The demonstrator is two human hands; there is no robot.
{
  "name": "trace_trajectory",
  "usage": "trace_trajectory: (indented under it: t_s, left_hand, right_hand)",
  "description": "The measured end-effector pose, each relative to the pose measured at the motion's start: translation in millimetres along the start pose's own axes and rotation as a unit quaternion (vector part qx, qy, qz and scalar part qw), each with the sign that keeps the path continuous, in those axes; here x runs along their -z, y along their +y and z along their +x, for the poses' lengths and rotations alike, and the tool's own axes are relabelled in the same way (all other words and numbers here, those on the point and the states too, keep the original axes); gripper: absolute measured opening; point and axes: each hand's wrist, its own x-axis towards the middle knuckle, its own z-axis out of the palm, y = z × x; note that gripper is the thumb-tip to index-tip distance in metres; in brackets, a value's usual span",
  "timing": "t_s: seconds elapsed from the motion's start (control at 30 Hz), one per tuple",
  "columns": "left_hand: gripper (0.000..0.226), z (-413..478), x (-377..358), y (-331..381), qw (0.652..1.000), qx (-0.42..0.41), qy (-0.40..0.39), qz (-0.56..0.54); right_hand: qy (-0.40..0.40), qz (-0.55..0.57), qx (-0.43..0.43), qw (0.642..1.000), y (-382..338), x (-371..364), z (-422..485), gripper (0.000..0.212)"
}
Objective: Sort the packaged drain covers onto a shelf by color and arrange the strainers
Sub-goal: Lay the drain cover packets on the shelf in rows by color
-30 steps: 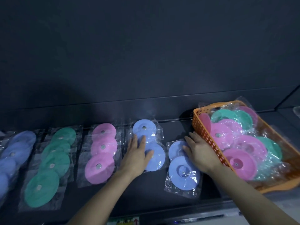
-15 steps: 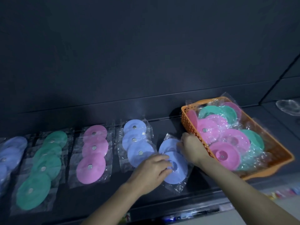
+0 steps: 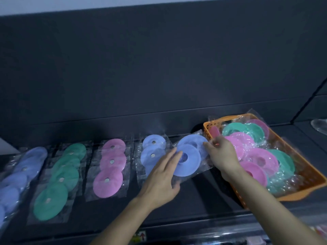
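Pinching blue pack (image 3: 190,161) in left hand (image 3: 162,179) and right hand (image 3: 222,154) grips, overlapping shelved pack (image 3: 153,147), orange basket (image 3: 307,183) beside

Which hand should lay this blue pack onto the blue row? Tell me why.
Left. The left hand grips the blue pack beside the blue row; the right hand pinches its far edge by the basket.
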Motion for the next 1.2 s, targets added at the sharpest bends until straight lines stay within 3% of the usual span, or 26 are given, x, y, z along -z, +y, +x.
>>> trace_trajectory:
  t_s: [0.1,0.17,0.2,0.3,0.37,0.43,0.63,0.87,1.0,1.2]
  left_hand:
    - [0.039,-2.9,12.5,-8.1,0.996,0.027,0.043,-0.080]
    - [0.017,-3.6,17.6,-11.5,0.979,0.104,0.078,-0.156]
    - [0.019,-3.0,20.1,-12.7,0.956,0.169,0.097,-0.220]
    - [0.015,-1.9,25.1,-21.8,0.828,0.306,0.134,-0.450]
    - [0.015,-3.7,29.1,-28.4,0.794,0.335,0.138,-0.488]
    - [0.018,-6.7,31.7,-33.0,0.784,0.345,0.132,-0.499]
    - [0.015,-18.5,36.2,-39.8,0.796,0.340,0.101,-0.490]
    - [0.006,-43.5,26.5,-54.6,0.844,0.380,-0.024,-0.379]
    - [0.015,-47.8,16.7,-63.4,0.873,0.379,0.002,-0.307]
    - [0.019,-41.2,19.6,-61.6,0.857,0.397,0.056,-0.324]
  right_hand:
    - [-0.014,0.049,-0.020,0.999,-3.2,-1.7,-2.4,0.020]
    - [-0.024,0.087,-0.037,0.995,-4.9,-3.8,-4.3,0.022]
    - [-0.022,0.088,-0.038,0.995,-5.1,-4.4,-5.0,0.022]
    - [-0.008,0.067,-0.027,0.997,-2.6,-5.0,-4.3,0.021]
    - [-0.003,0.063,-0.022,0.998,-0.8,-5.0,-3.6,0.021]
    - [0.004,0.053,-0.015,0.998,0.3,-5.5,-2.9,0.020]
    - [0.005,0.107,-0.024,0.994,-3.6,-3.9,-6.1,0.012]
    - [-0.042,0.172,-0.074,0.981,-7.4,-2.4,-17.6,0.016]
    - [-0.106,0.171,-0.075,0.977,-23.4,-1.8,-27.0,0.025]
    - [-0.247,0.027,-0.080,0.965,-46.6,-15.2,-44.0,0.029]
